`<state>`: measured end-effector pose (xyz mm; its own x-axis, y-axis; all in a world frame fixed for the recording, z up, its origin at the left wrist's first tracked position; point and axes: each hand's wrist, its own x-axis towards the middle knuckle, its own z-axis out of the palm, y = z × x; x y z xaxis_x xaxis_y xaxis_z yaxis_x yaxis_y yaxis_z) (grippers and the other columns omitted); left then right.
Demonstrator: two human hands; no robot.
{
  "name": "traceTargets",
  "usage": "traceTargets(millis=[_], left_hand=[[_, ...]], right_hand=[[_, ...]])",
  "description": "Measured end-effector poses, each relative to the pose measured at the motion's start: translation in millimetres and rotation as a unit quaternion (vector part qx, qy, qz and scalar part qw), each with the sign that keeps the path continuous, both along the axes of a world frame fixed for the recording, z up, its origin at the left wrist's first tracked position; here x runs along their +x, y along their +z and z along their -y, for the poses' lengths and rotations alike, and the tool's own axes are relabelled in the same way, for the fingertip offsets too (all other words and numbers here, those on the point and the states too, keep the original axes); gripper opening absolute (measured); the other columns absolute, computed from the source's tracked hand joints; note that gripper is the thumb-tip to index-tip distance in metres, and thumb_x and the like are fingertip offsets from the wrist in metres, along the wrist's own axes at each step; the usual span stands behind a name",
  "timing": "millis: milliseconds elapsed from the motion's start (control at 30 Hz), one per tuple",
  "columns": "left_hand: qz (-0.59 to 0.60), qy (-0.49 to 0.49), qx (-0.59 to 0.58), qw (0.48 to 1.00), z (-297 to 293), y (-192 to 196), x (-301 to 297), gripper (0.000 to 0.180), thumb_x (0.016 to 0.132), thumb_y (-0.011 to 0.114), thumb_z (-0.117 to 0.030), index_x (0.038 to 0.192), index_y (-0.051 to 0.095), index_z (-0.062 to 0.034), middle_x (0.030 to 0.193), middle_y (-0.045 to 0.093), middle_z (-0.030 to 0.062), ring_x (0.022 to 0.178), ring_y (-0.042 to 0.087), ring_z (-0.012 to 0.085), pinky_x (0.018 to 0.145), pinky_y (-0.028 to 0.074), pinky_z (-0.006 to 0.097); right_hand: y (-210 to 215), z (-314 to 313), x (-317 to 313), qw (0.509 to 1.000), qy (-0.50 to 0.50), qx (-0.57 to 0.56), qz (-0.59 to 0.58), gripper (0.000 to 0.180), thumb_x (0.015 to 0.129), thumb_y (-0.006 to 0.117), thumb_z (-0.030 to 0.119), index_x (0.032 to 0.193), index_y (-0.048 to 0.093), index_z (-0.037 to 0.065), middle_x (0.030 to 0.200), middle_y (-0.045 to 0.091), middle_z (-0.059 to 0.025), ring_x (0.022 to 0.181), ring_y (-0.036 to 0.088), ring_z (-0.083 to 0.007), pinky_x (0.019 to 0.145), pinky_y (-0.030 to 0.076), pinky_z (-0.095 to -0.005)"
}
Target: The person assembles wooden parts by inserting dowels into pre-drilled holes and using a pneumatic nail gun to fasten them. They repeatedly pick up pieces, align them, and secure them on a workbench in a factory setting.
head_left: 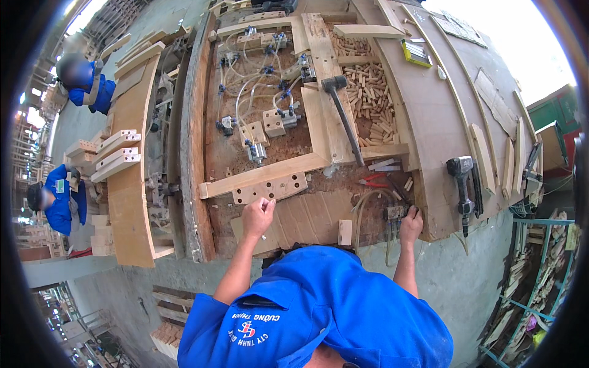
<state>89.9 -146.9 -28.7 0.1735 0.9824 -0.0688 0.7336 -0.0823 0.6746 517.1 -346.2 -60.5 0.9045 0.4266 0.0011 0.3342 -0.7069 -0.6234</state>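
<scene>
My left hand [258, 216] is closed in a pinch at the near edge of a pale wooden board with dark holes [270, 188]. Whatever its fingertips hold is hidden or too small to make out. Over at the bench's right side, my right hand [411, 226] is closed on the dark end of a small pneumatic valve [394, 213], which has clear hoses [362, 205] running from it. Beyond the board, an angled wooden fence [264, 176] borders a jig of several air cylinders [282, 121] joined by tubing. Flattened cardboard [310, 214] lies between my hands.
A black mallet [334, 84] rests across the wooden frame beside a bin of dowels [371, 92]. Red-handled pliers [372, 180] lie near the valve. To the right are a nail gun [460, 178] and wood strips [483, 159]. Two people in blue [61, 199] are at the left.
</scene>
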Motion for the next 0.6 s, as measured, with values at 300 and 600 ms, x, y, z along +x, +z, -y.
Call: traceTargets(millis=[300, 600], left_hand=[[-0.021, -0.01, -0.031, 0.999, -4.2, 1.0, -1.5, 0.032, 0.097, 0.076, -0.032, 0.083, 0.072, -0.0037, 0.072, 0.073, 0.0162, 0.066, 0.073, 0.0355, 0.062, 0.055, 0.047], [-0.022, -0.014, -0.068, 0.997, -7.0, 4.0, -6.2, 0.032, 0.097, 0.075, -0.033, 0.083, 0.072, -0.0038, 0.073, 0.072, 0.0175, 0.067, 0.072, 0.037, 0.064, 0.055, 0.047]], right_hand=[[41.4, -11.0, -28.0, 0.991, 0.01, -0.115, 0.064, 0.045, 0.1, 0.07, 0.027, 0.13, 0.064, -0.006, 0.124, 0.069, -0.0312, 0.121, 0.065, -0.046, 0.102, 0.053, -0.0504], [79.1, -178.0, -41.2, 0.964, 0.257, 0.044, 0.048, 0.044, 0.095, 0.075, 0.027, 0.129, 0.069, 0.001, 0.124, 0.071, -0.021, 0.116, 0.067, -0.0392, 0.098, 0.055, -0.0473]])
